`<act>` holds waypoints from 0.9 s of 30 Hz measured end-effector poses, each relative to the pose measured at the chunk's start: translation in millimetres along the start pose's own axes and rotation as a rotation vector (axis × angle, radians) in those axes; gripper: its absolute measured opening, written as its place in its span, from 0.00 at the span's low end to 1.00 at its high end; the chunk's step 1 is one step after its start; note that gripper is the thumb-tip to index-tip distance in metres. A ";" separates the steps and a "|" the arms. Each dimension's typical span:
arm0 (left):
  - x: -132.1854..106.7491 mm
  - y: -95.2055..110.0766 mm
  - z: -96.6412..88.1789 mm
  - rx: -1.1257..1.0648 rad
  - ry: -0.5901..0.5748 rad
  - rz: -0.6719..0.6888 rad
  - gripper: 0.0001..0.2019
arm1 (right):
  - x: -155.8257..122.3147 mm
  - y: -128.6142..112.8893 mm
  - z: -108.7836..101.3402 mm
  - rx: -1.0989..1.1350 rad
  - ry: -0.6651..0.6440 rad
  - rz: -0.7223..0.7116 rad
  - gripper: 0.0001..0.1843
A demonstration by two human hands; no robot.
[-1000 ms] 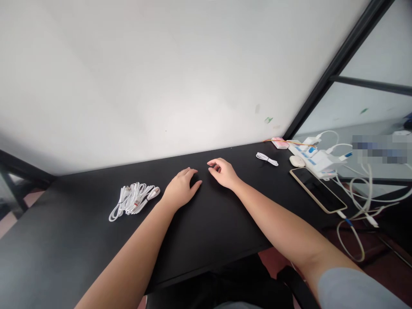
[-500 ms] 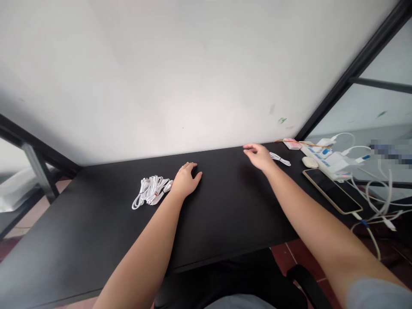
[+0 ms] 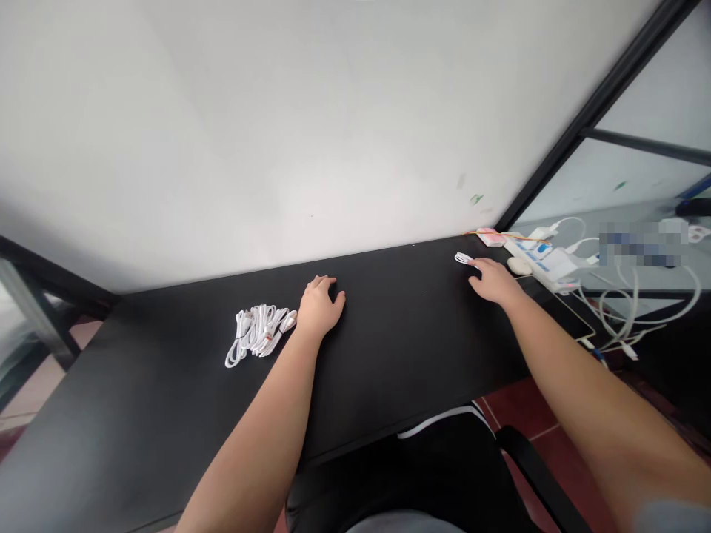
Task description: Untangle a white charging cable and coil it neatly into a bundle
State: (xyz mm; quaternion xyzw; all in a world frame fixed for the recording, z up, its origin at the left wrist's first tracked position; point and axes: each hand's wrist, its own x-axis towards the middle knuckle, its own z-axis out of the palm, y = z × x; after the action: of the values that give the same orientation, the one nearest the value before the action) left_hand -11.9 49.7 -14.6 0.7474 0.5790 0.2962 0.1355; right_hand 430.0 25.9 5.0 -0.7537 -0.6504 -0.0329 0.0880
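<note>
My left hand (image 3: 319, 307) lies open on the black tabletop, its thumb apart from the fingers. Just left of its wrist is a pile of white charging cables (image 3: 258, 331), several of them coiled and bound with dark ties. My right hand (image 3: 493, 281) is at the right part of the table, over a single bundled white cable (image 3: 463, 257). Its fingertips reach onto this cable and cover its right part, while the thumb sits apart below. No grip around the cable shows.
Right of my right hand lie a white rounded case (image 3: 520, 266), a phone (image 3: 561, 311) and a white power strip (image 3: 541, 259) with chargers and tangled cords. A pink-and-white box (image 3: 491, 237) stands at the back corner. A white wall (image 3: 311, 133) rises behind the table.
My right hand has moved right, from beside the single cable to over it. My left hand stays by the cable pile. The view has shifted slightly to the right.
</note>
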 end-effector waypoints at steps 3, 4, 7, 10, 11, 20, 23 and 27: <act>0.3 1.1 -0.5 -0.005 0.004 0.013 0.19 | -1.0 -4.9 1.4 -0.048 0.057 0.052 0.33; 0.3 1.6 -0.8 -0.007 0.003 0.018 0.19 | -0.5 -4.7 1.5 -0.062 0.077 0.078 0.34; -0.4 2.9 -1.6 -0.011 -0.008 0.014 0.20 | 2.0 0.6 2.6 -0.074 0.093 0.131 0.33; -1.1 3.4 -2.0 -0.006 -0.022 -0.004 0.20 | 3.3 9.0 6.0 -0.054 0.084 0.110 0.28; -1.2 3.4 -2.0 -0.001 -0.025 -0.009 0.20 | 3.2 11.5 7.2 -0.052 0.091 0.096 0.25; -0.8 4.6 -2.0 0.015 -0.004 -0.011 0.19 | 1.3 -0.3 4.5 -0.010 0.234 0.023 0.18; -1.6 7.0 -2.9 0.009 0.004 -0.020 0.18 | 4.6 -25.9 0.0 0.142 0.286 -0.063 0.18; -3.0 12.0 -4.6 -0.017 0.016 -0.043 0.16 | 10.2 -78.9 -0.8 0.471 0.215 -0.094 0.16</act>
State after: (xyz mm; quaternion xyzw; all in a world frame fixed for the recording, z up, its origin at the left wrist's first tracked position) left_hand -5.7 42.7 -5.3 0.7313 0.5934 0.3041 0.1434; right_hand 353.8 46.7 14.5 -0.6736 -0.6614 0.0356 0.3280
